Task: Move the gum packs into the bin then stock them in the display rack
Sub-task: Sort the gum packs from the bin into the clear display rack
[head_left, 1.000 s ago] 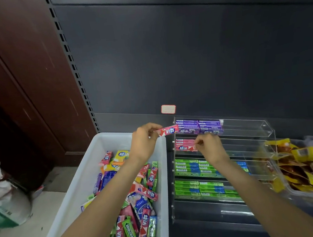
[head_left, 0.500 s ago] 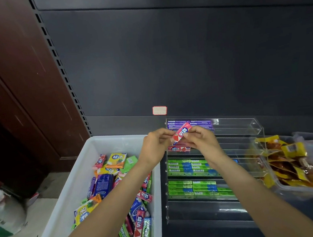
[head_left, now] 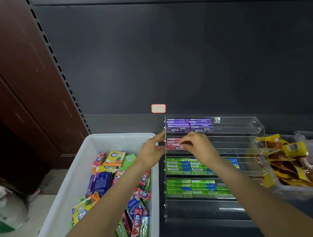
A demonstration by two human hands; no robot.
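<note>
Pinching the red gum pack (head_left: 175, 146) at its right end, the right hand (head_left: 197, 145) is seen at the second tier of the clear display rack (head_left: 254, 126), where the pack is laid on other red packs; the left hand (head_left: 153, 151) is held against the rack's left edge, fingers extended by the pack's left end, though whether it is gripped there cannot be told. Purple packs (head_left: 189, 126) are stacked above, green packs (head_left: 190, 167) below, and the white bin (head_left: 67, 190) of mixed gum is set just left.
</note>
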